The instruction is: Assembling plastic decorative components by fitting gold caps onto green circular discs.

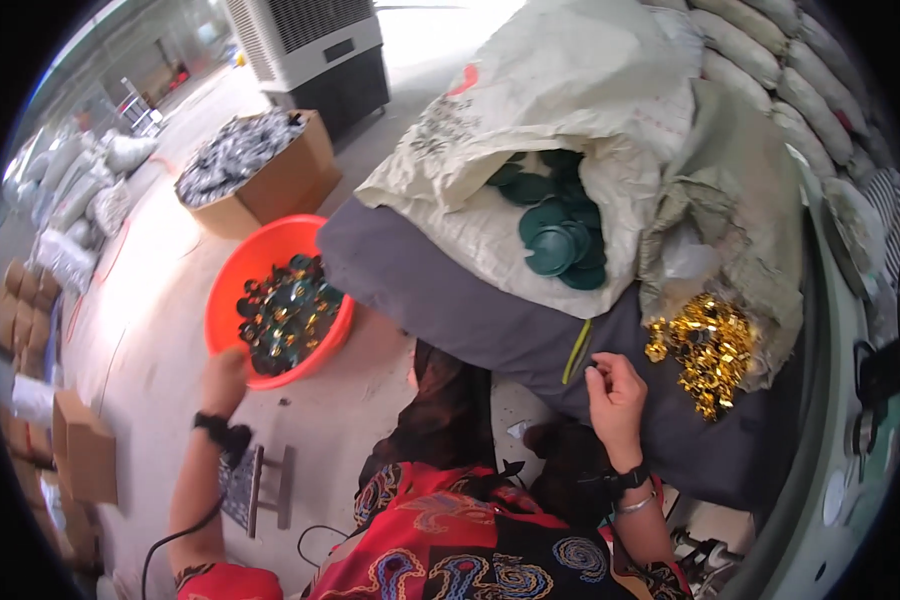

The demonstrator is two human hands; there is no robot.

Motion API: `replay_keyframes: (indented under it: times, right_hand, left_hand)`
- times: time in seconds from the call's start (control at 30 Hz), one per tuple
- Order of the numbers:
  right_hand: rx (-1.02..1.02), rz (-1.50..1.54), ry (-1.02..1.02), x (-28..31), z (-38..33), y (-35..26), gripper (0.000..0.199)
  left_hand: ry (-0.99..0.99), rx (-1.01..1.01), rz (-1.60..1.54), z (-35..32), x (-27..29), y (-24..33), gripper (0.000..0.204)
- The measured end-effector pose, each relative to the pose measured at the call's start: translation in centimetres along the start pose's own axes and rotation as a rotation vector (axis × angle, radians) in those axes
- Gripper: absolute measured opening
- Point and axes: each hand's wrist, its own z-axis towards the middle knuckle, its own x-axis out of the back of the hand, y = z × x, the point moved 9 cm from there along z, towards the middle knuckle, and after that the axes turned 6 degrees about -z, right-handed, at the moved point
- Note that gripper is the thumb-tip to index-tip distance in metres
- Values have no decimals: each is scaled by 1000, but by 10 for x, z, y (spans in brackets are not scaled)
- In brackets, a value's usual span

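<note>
My left hand [226, 382] is at the near left rim of an orange basin [222, 290]; motion smears its fingers, and whether it touches the rim is unclear. Small dark green discs with gold parts [285, 315] fill the basin's bottom. Over the grey cloth [440, 270], my right hand [616, 402] is closed in a pinch, with something small and dark at its fingertips that I cannot make out. Just left of those fingers lies a yellow-green strip [576, 351]. Beyond it, a white woven sack [450, 190] gapes open over green discs [560, 240]. Shiny gold pieces [710, 350] are heaped to the right.
A greyish-green sack [735, 210] lies behind the gold pieces. Past the basin stand a cardboard box [280, 180] of grey-and-white pieces and an air cooler [320, 55]. Stacked sacks [800, 80] line the far right. A small metal stool [255, 490] stands beside my left forearm.
</note>
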Motion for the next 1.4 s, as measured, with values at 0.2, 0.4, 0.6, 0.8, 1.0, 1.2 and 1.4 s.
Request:
replay_keyframes:
  times: [0.2,0.4,0.6,0.8,1.0,1.2,1.4]
  right_hand:
    - [58,-30,53,3,-5,2,15]
    - [66,5,43,2,-5,5,11]
    - [76,-53,42,1,-7,3,11]
    - [10,72,23,5,-4,4,12]
    - [-101,-381,161,63,7,17,20]
    - [-171,-740,-91,43,23,49,36]
    - [-81,-900,-43,33,30,52,26]
  left_hand:
    - [11,-774,-457,90,-82,375,49]
    - [-228,-767,-220,113,-159,474,81]
    - [-211,-874,-344,89,-169,447,66]
    - [5,-851,-293,61,-163,441,66]
    - [96,-849,-465,61,-159,434,65]
    - [141,-845,-539,63,-156,429,45]
    - [122,-815,-461,67,-166,417,45]
